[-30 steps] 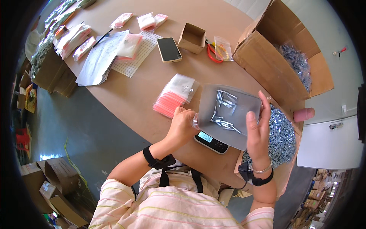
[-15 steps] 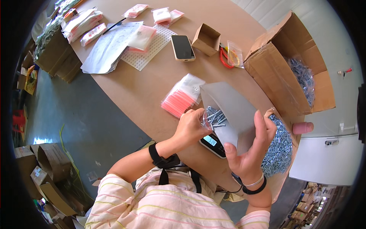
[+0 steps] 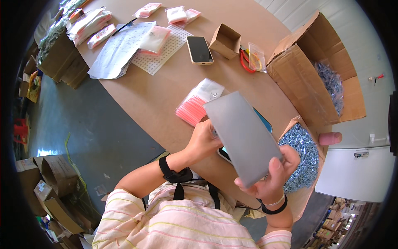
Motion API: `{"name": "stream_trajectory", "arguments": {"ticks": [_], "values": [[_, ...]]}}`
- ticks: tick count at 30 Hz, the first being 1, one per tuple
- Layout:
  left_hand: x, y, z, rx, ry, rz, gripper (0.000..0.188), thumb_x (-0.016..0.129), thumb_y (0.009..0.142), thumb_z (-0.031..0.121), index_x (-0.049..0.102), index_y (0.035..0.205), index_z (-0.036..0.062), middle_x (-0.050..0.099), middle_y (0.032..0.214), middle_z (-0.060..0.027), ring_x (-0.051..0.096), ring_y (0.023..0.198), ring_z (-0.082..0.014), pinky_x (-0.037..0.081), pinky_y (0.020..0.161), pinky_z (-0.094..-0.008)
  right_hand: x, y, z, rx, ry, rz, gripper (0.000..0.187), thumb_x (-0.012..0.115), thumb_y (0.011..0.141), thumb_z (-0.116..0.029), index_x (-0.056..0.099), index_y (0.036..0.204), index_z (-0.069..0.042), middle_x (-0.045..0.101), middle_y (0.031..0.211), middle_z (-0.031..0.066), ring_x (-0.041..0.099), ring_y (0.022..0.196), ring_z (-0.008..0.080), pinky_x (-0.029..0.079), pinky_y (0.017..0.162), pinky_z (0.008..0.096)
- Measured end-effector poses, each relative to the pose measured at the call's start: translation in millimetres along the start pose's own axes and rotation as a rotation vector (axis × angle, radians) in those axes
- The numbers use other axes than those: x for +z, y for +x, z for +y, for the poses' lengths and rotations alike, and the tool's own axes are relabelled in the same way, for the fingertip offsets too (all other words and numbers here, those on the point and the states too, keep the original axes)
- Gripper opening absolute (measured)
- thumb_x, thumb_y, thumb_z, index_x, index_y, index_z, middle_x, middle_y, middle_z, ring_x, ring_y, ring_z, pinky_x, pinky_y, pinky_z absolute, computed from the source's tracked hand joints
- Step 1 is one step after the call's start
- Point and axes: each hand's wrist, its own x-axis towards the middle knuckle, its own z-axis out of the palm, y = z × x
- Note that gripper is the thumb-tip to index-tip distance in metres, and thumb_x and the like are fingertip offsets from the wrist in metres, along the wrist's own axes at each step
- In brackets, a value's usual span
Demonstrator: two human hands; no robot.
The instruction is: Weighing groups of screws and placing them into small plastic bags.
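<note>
My right hand [image 3: 271, 178] grips a flat grey metal tray [image 3: 244, 137] by its near corner and holds it tilted steeply, its underside facing me. My left hand [image 3: 203, 139] is closed on a small clear bag at the tray's low left edge; the bag is mostly hidden behind the tray. Under the tray lies a small digital scale [image 3: 226, 152] with a blue edge. A stack of clear bags with pink strips [image 3: 197, 103] lies just beyond my left hand. A heap of silver screws [image 3: 304, 159] sits in an open bag beside my right hand.
A large open cardboard box [image 3: 309, 79] with more screws stands at the right. A phone [image 3: 199, 50], a small open carton [image 3: 225, 40], red-handled pliers [image 3: 244, 60], papers [image 3: 120, 47] and filled bags [image 3: 176, 14] lie farther back on the round brown table [image 3: 153, 99].
The tray, which lay flat on the scale with screws showing on it, has been lifted and tipped toward my left hand; the screws are now out of sight.
</note>
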Motion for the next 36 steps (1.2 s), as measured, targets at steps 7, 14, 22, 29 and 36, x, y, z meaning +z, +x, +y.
{"name": "stream_trajectory", "arguments": {"ticks": [7,14,22,29,36], "values": [[-1.0,0.9,-7.4,0.041,0.333,-0.022,0.045,0.089,0.077,0.017,0.048,0.088,0.0048,0.044,0.076,-0.0039,0.045,0.07,-0.0172,0.043,0.063,-0.0332,-20.2,-36.1,18.0,0.396,0.089,0.347,0.091,0.076,0.087,-0.054,0.029,0.148,-0.007,0.039,0.138,0.0201,0.048,0.12,0.0298,0.046,0.097,0.045],[-28.5,-17.2,-17.6,-0.031,0.176,-0.141,0.056,0.078,0.078,0.005,0.036,0.113,0.0084,0.033,0.111,-0.0064,0.036,0.107,-0.0185,0.034,0.101,-0.0338,-109.2,-155.9,39.5,1.556,0.024,1.012,0.072,0.067,0.099,-0.044,0.032,0.142,0.001,0.045,0.131,0.0162,0.05,0.118,0.0218,0.044,0.103,0.044],[-32.9,-15.7,-23.2,0.041,0.202,-0.217,0.057,0.035,0.055,-0.014,0.033,0.109,0.0054,0.03,0.108,-0.0093,0.034,0.103,-0.0225,0.021,0.121,-0.0406,-89.3,-321.6,-6.5,1.528,-0.951,0.435,0.086,0.084,0.083,-0.035,0.038,0.149,-0.006,0.038,0.123,0.0258,0.036,0.117,0.0385,0.034,0.105,0.0471],[-43.0,-8.4,-27.5,0.077,0.244,-0.291,0.055,0.031,0.055,-0.017,0.035,0.105,0.0039,0.032,0.104,-0.0088,0.036,0.101,-0.023,0.026,0.118,-0.0375,-74.4,-294.2,66.1,1.407,-0.549,0.759,0.076,0.077,0.09,-0.029,0.039,0.151,-0.003,0.05,0.14,0.0248,0.045,0.133,0.0381,0.036,0.112,0.0454],[-49.5,-11.2,0.6,-0.097,0.346,-0.26,0.043,0.038,0.07,-0.019,0.046,0.107,0.0012,0.044,0.104,-0.008,0.047,0.101,-0.0189,0.039,0.102,-0.0289,-105.3,-328.1,43.5,1.352,-1.017,0.641,0.066,0.073,0.093,-0.022,0.044,0.147,0.001,0.055,0.136,0.0205,0.057,0.123,0.0295,0.045,0.106,0.0418]]}}
